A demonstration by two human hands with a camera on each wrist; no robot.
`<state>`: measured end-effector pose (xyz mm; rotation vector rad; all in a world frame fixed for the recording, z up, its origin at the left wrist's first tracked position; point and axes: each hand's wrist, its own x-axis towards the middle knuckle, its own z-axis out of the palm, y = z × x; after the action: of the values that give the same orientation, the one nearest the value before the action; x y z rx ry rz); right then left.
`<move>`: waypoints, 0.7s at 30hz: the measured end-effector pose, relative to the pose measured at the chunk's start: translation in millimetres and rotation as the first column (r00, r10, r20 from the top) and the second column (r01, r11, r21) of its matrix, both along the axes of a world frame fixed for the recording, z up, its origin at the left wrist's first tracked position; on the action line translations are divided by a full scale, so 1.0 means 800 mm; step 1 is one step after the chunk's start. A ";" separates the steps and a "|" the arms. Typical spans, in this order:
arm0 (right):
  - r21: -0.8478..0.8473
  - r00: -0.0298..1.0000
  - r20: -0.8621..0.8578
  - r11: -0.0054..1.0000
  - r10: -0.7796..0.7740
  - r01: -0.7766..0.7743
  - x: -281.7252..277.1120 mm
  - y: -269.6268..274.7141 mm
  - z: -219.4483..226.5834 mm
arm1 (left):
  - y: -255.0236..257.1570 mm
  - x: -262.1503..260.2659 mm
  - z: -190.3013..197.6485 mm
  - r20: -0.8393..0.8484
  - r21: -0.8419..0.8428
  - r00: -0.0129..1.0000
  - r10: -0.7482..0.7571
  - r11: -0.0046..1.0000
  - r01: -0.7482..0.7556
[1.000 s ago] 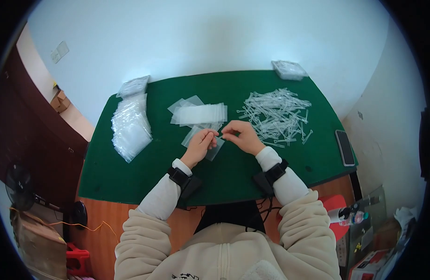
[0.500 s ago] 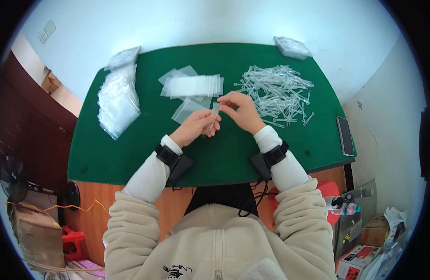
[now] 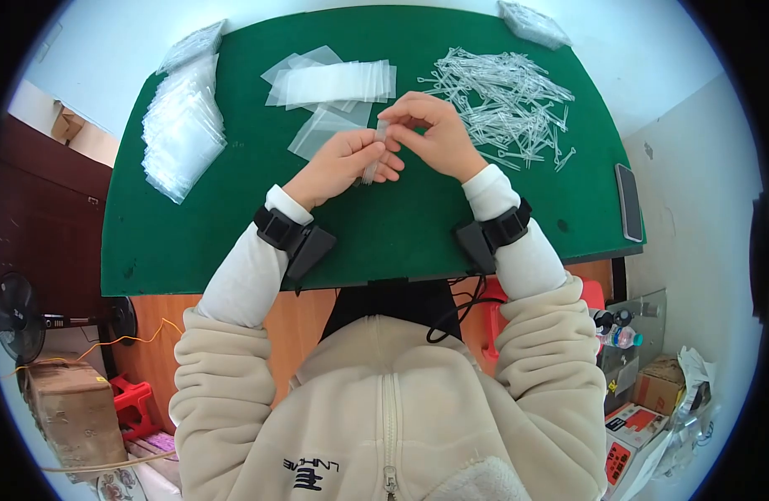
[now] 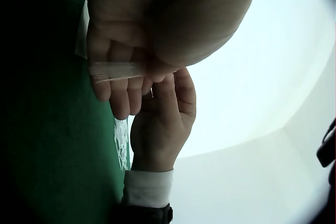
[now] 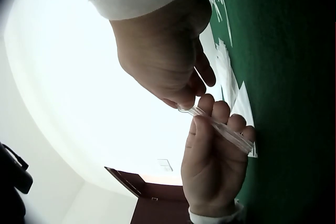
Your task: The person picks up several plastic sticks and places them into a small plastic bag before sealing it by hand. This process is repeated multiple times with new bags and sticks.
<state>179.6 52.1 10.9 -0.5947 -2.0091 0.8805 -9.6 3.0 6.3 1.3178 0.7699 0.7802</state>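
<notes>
**Green felt surface, both hands on one small bag**

Left hand and right hand meet above the middle of the green felt-covered surface. Fingers of both curl in and pinch a narrow clear plastic bag, held just off the felt. Far left: stack of clear zip bags. Far centre: loose flat clear bags. Far right: heap of clear plastic pipettes. Black phone at right edge. White wall beyond; black fan and cardboard box on the floor, near left.
</notes>
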 end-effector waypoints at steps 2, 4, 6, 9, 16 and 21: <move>-0.011 0.999 -0.027 1.000 -0.021 0.020 0.004 0.001 0.004 | 0.001 0.003 -0.002 -0.058 0.108 0.998 0.038 0.994 -0.032; -0.024 0.996 -0.070 0.999 -0.050 0.049 0.009 0.003 0.008 | 0.000 0.008 -0.001 -0.043 0.214 0.997 0.062 0.976 -0.051; -0.087 0.976 -0.089 0.977 -0.201 0.193 0.021 0.018 0.007 | -0.005 0.015 -0.001 0.002 0.416 0.993 0.116 0.903 -0.107; 0.000 0.902 0.089 0.905 -0.423 0.425 0.043 0.028 -0.001 | -0.005 0.019 -0.006 -0.175 0.482 0.985 0.004 0.872 0.082; 0.431 0.548 0.548 0.775 -0.632 0.463 0.044 0.034 -0.012 | -0.001 0.015 -0.016 -0.137 0.439 0.990 -0.014 0.896 0.073; 0.501 0.470 0.591 0.755 -0.655 0.423 0.043 0.034 -0.015 | 0.008 0.004 -0.015 0.147 0.281 0.970 0.193 0.932 -0.228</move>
<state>214.1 79.0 -1.3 -1.5219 -2.3268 -0.1369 -6.0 9.5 -5.4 1.4545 0.7272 1.1723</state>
